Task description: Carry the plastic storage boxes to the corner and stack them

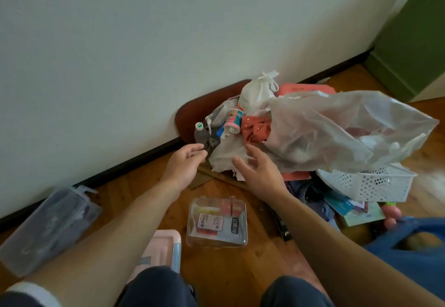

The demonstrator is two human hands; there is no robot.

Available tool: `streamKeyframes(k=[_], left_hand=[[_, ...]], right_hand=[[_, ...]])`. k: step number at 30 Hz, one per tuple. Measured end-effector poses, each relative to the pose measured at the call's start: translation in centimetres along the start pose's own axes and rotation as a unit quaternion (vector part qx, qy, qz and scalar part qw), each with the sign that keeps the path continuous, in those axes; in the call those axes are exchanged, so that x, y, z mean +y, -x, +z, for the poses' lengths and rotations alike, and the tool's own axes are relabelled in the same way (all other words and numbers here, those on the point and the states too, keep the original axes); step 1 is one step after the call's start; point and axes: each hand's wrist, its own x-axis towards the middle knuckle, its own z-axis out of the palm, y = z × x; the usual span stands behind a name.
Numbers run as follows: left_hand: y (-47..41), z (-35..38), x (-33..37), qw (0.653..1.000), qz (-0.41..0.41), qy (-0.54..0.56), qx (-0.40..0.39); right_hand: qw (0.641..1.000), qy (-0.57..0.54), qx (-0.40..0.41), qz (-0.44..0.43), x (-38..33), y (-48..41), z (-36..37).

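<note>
On the head camera I see the left hand (186,162) curled beside a small bottle (201,133); I cannot tell whether it holds anything. The right hand (260,171) is spread wide, holding nothing, near a plastic bag (337,128). One clear storage box (216,222) lies on the floor (240,270) between the forearms, and another box (48,224) lies left by the wall (120,41).

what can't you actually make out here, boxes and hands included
All head view.
Pink box: mostly hidden by the left forearm and a knee.
Long clear box: blurred, contents unreadable.
Big plastic bag: cloudy film hides what is inside.
Left hand: curled fingertips by the bottle; too small to tell whether they pinch anything.
Blue bag: cut off by the right edge.
</note>
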Motion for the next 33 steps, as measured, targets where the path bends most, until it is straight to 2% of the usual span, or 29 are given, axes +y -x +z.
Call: streamKeyframes(k=[11, 21, 33], left_hand=[[-5.1, 3.3, -11.5, 1.0, -0.02, 0.012, -0.019], [-7.8, 4.9, -19.3, 0.993, -0.108, 0.022, -0.028], [-9.1, 6.9, -24.8, 0.968, -0.248, -0.036, -0.025]], right_hand=[[0.999, -0.017, 0.014, 0.036, 10.1, -4.3, 8.0], [0.995, 0.012, 0.004, 0.1, 18.9, -6.1, 13.5], [0.978, 0.039, -0.014, 0.206, 24.3, -5.9, 17.1]])
